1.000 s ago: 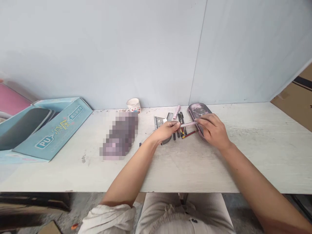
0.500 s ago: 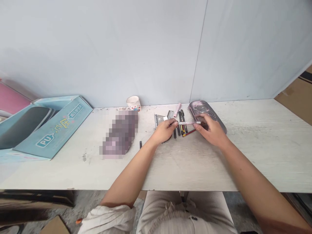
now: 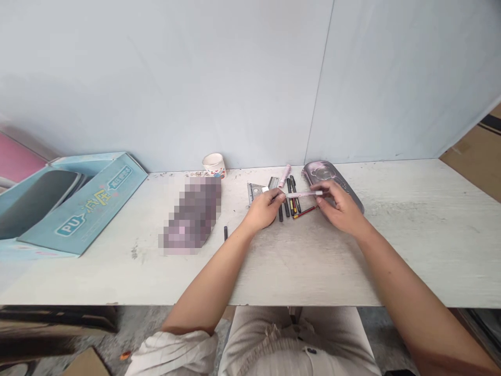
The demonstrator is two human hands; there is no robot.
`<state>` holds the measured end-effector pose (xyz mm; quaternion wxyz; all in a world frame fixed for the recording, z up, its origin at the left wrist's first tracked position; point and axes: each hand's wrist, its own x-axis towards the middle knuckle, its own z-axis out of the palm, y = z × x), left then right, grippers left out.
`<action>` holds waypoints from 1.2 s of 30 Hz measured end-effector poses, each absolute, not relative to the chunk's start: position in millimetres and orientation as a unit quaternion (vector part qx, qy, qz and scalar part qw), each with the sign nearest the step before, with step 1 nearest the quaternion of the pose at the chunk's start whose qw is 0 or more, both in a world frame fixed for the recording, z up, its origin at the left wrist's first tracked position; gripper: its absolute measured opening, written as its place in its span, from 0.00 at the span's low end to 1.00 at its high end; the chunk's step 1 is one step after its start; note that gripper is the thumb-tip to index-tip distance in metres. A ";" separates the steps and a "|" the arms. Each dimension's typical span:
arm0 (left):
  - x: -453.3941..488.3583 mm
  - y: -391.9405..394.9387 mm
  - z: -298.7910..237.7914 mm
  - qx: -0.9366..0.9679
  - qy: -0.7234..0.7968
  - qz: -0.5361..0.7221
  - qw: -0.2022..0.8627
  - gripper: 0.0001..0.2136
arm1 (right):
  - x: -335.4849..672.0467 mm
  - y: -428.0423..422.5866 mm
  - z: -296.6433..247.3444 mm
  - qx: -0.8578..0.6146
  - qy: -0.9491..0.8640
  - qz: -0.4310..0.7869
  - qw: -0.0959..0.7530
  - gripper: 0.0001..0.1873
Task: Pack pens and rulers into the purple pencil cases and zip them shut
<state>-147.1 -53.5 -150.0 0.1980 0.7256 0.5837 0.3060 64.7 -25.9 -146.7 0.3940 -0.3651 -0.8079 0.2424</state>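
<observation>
A slim whitish-pink pen point(image 3: 301, 195) lies level between my two hands. My left hand point(image 3: 264, 210) is closed, pinching its left end. At the other end, the thumb and fingers of my right hand point(image 3: 334, 204) close around the tip. Beneath and behind the pen are several black pens point(image 3: 294, 189), a thick pink marker point(image 3: 285, 175) and a red pencil point(image 3: 305, 212). A clear set square point(image 3: 255, 189) and a small white eraser point(image 3: 265, 189) are partly behind my left hand. Just beyond my right hand rests a dark pencil case point(image 3: 326, 173) with a round raised design.
A blue cardboard box point(image 3: 94, 209) holding a dark case stands at the left. Nearer the middle lies a pixelated purple-grey object point(image 3: 195, 214). A paper cup point(image 3: 214, 164) stands against the back wall point(image 3: 195, 78). A short black piece point(image 3: 226, 233) lies beside my left forearm.
The pen's right end has risen slightly. My right thumb has shifted from across the pen to below its end; my left hand stays almost where it was.
</observation>
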 end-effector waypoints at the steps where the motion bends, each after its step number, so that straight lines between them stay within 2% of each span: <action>1: -147.2 -53.5 -149.8 0.726 0.584 0.306 0.196 0.14 | 64.6 -25.3 -147.2 -0.354 -0.798 0.267 0.408 0.20; 3: -146.9 -53.6 -149.4 0.731 0.582 0.300 0.194 0.13 | 64.6 -24.1 -148.3 -0.391 -0.772 0.295 0.405 0.22; 6: -145.8 -54.1 -148.8 0.734 0.584 0.292 0.189 0.14 | 65.2 -22.9 -148.6 -0.462 -0.756 0.273 0.376 0.16; 10: -144.7 -54.6 -148.3 0.732 0.586 0.295 0.183 0.14 | 65.6 -21.7 -147.9 -0.377 -0.767 0.296 0.427 0.16; 15: -144.1 -55.0 -147.1 0.722 0.599 0.292 0.186 0.14 | 63.0 -21.8 -149.9 -0.440 -0.758 0.322 0.358 0.15; 17: -143.9 -55.1 -146.6 0.721 0.600 0.291 0.188 0.14 | 61.9 -21.5 -150.5 -0.418 -0.756 0.329 0.381 0.15; 19: -143.7 -55.0 -146.6 0.722 0.597 0.292 0.191 0.14 | 61.5 -20.8 -150.9 -0.401 -0.744 0.357 0.398 0.19; 22: -143.7 -54.6 -147.3 0.721 0.596 0.295 0.192 0.14 | 61.9 -19.4 -151.1 -0.440 -0.737 0.367 0.357 0.17; 26: -143.3 -55.0 -147.3 0.720 0.592 0.304 0.197 0.14 | 61.7 -18.6 -150.5 -0.420 -0.740 0.371 0.372 0.17; 29: -142.8 -55.5 -147.2 0.716 0.591 0.304 0.214 0.14 | 60.1 -19.2 -149.9 -0.433 -0.731 0.396 0.348 0.17; 36: -150.4 -47.7 -157.5 0.651 0.587 0.348 0.332 0.17 | 64.2 -19.0 -146.7 -0.439 -0.790 0.183 0.385 0.10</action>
